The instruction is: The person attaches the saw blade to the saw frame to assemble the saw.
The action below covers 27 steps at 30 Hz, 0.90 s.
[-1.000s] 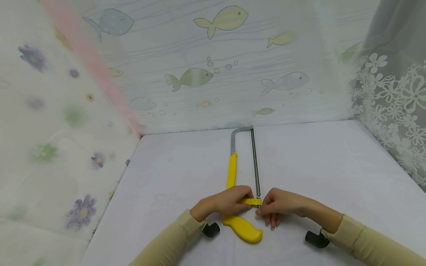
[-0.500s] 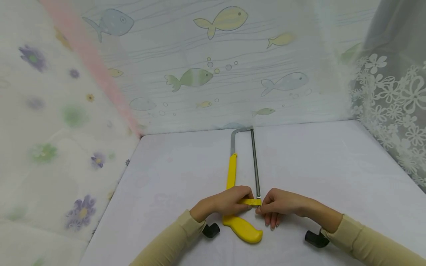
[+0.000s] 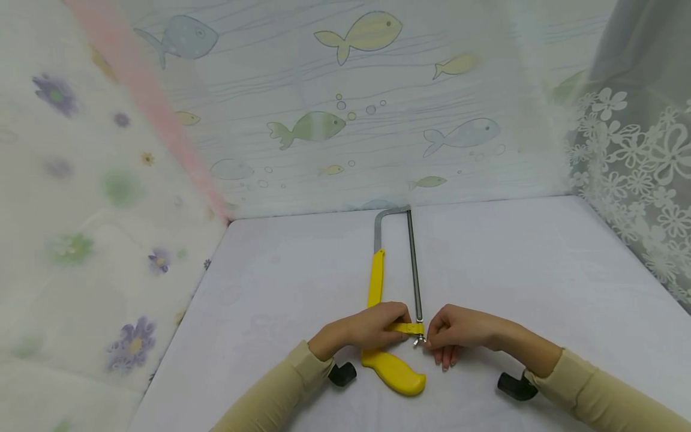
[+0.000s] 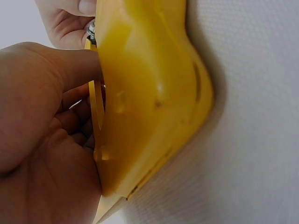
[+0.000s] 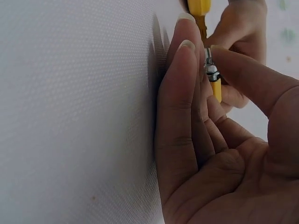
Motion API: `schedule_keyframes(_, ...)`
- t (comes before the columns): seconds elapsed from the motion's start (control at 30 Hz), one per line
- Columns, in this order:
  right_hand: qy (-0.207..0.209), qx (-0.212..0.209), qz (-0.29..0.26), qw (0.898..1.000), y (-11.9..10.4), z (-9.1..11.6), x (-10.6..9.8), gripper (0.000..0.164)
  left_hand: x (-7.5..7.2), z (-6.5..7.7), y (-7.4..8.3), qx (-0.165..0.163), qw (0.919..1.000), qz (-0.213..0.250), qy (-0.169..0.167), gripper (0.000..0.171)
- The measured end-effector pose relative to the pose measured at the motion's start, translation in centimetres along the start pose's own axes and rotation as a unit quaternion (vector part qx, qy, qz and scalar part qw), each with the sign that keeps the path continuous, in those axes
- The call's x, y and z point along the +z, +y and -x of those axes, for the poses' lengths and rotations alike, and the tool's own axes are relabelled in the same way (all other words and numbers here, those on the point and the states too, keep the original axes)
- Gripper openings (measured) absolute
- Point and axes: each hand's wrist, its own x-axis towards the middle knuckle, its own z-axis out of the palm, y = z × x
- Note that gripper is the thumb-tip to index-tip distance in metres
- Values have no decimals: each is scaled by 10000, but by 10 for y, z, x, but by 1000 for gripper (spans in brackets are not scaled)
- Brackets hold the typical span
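Note:
A yellow-handled hacksaw [image 3: 399,372] lies flat on the white cloth, its grip toward me and its dark blade [image 3: 414,270] on the right. My left hand [image 3: 372,324] holds the yellow frame near the handle, thumb and fingers around it. At the near end of the blade, a silver wing nut [image 3: 418,341] sticks out below the yellow blade holder [image 3: 409,327]. My right hand [image 3: 466,329] is just right of the wing nut, thumb tip close by it. In the right wrist view, the thumb [image 5: 252,74] and fingers [image 5: 180,102] flank the wing nut [image 5: 211,70]; contact is unclear.
White cloth covers the table [image 3: 281,258]. A fish-print curtain [image 3: 378,150] stands behind its far edge, close to the hacksaw's tip. Flower-print cloth [image 3: 108,258] hangs on the left and a lace curtain [image 3: 642,168] on the right. Black wrist mounts [image 3: 343,374] hang under both sleeves.
My right hand has drawn slightly right, off the wing nut, which now shows fully. My left hand and the hacksaw have not moved.

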Motion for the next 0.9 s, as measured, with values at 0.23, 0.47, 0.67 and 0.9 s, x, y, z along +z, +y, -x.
schedule_keyframes(0.23,16,30,-8,10000,-1,0,2,17,0,0,0,43,10000,-29,-5,10)
schedule_keyframes(0.47,-75,47,73,9999,-2,-1,3,24,0,0,0,34,10000,-35,-3,10)
schedule_keyframes(0.67,37,179,63,9998,-3,-4,6,35,0,0,-1,18,10000,21,-5,10)
schedule_keyframes(0.9,147,364,-4,9992,-4,-4,8,41,2,0,-3,74,10000,-45,-28,10)
